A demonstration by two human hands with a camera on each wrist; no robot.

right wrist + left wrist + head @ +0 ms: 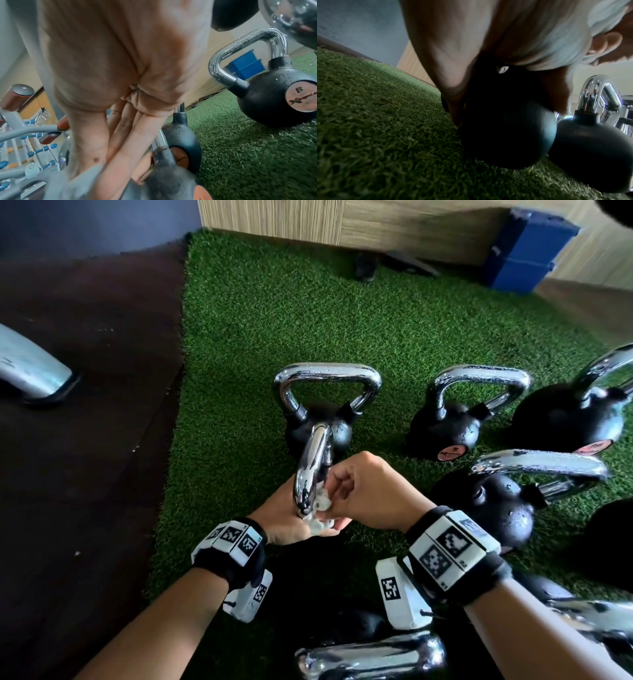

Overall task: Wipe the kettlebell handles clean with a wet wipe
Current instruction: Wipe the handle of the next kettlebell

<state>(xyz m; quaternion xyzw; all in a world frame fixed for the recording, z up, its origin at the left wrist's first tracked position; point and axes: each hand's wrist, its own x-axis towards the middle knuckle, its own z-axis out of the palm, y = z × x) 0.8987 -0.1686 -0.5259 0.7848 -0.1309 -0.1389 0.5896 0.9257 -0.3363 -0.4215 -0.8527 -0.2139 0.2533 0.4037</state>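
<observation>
Near turf's (260, 313) left edge, both hands clench wet wipe (320, 510) w/ chrome handle (313, 470): left hand (291, 518) under, right hand (370, 494) pinching; wipe mostly hidden, kettlebell body unseen from head view.

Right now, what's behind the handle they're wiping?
A black kettlebell stands upright on the turf right behind the handle. The handle and hands hide its lower front.
</observation>
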